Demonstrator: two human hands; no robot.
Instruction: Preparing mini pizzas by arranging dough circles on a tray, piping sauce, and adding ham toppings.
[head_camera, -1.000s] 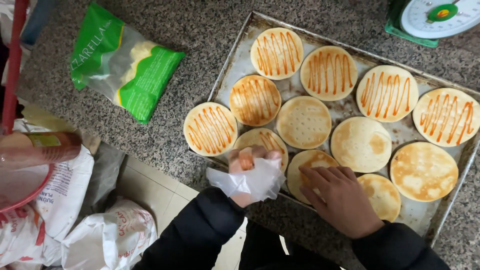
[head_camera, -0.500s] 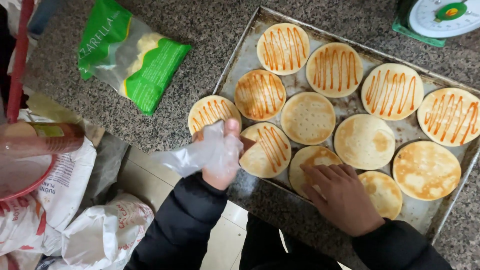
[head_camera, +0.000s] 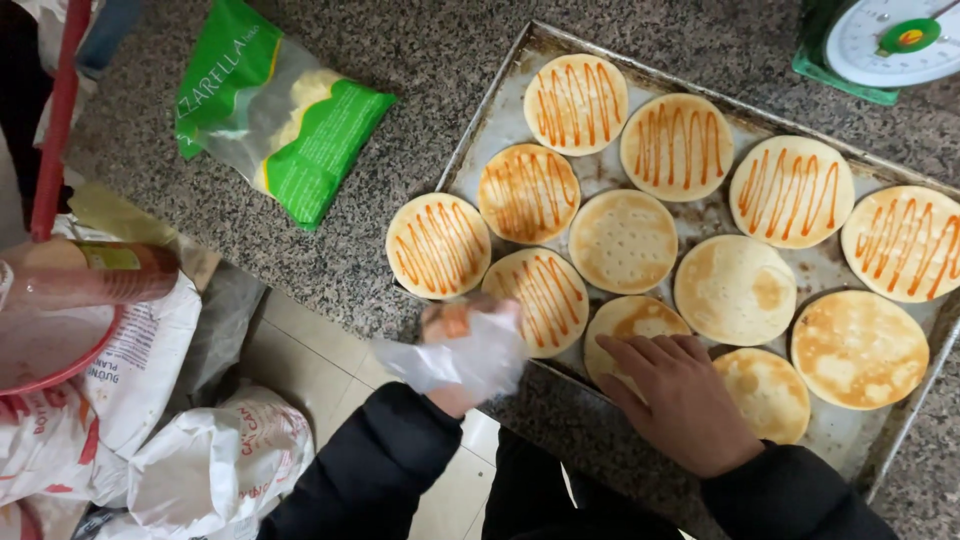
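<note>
Metal baking tray (head_camera: 500, 100) on speckled counter, filled with round flatbreads, most striped orange. Right hand (head_camera: 680, 400) flat, fingers spread, pressing the plain flatbread (head_camera: 625, 322) at the near edge. Left hand (head_camera: 465, 345), blurred, closed around a clear plastic bag (head_camera: 440, 365).

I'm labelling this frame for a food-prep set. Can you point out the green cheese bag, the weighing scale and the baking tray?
green cheese bag (head_camera: 300, 150), head view, on its green lower half.
weighing scale (head_camera: 895, 40), head view, on the white dial.
baking tray (head_camera: 480, 130), head view, on its bare left rim.
</note>
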